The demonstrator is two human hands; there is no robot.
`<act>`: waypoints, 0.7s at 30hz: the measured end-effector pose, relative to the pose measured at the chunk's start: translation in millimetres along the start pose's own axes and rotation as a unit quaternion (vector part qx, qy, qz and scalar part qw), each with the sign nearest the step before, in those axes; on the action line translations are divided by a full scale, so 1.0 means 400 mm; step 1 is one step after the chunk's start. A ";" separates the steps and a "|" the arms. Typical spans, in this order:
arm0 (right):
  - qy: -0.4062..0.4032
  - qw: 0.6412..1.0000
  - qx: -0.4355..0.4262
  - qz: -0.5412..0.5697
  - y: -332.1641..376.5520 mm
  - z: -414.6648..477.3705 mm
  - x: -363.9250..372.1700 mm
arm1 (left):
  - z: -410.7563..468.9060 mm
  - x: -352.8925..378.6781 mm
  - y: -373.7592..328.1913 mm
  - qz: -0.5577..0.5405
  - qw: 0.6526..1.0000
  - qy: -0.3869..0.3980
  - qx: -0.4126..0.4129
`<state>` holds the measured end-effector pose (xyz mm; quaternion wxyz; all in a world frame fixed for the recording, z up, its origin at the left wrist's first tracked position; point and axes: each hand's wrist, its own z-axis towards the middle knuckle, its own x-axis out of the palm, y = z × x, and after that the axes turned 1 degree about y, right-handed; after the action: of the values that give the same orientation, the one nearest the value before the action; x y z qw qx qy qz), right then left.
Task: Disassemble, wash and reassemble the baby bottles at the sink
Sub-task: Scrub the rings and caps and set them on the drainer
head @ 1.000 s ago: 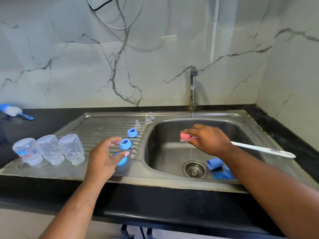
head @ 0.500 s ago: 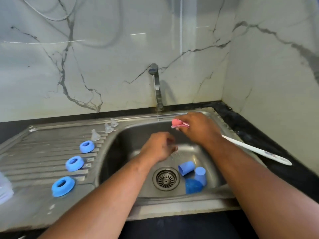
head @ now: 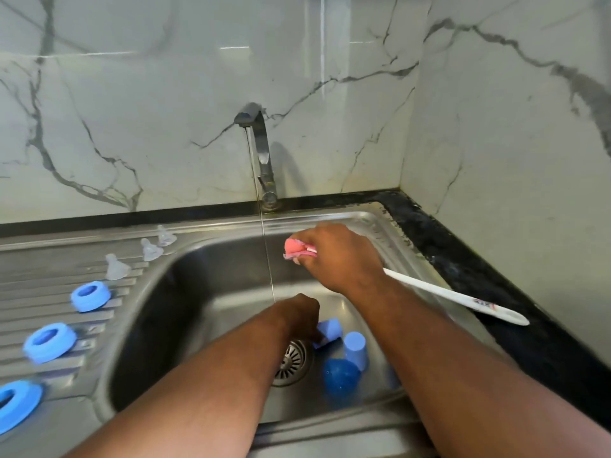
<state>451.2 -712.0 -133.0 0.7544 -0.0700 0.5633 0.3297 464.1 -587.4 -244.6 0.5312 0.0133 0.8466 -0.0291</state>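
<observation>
Left hand (head: 299,312) lowered into sink (head: 198,259); marble walls (head: 165,110).

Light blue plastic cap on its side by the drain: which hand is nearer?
Left. The left hand is at the light blue plastic cap, apparently touching it; the right hand is higher, by the water stream, gripping a pink-headed white brush.

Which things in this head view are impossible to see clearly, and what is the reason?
- Fingers of the left hand: hidden under its own back, so a grip on the lying blue cap is unclear.
- The nearest blue ring: cut by the left edge.
- Print on the brush handle: too small, blurred.
- The drain: partly behind the left forearm.
</observation>
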 end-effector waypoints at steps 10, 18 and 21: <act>-0.011 0.999 0.050 -0.003 -0.004 -0.008 -0.019 | -0.036 -0.028 0.209 -0.347 0.915 -0.180 -0.104; 0.009 0.998 0.065 -0.011 -0.009 -0.003 -0.010 | -0.031 -0.018 0.239 -0.576 0.790 -0.209 -0.018; 0.013 0.998 0.067 -0.002 -0.006 0.000 -0.010 | -0.042 -0.024 0.241 -0.582 0.785 -0.214 -0.018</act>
<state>452.1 -715.6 -130.3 0.7507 -0.0247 0.5936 0.2889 458.3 -490.0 -232.1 0.5817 -0.4978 0.5585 -0.3192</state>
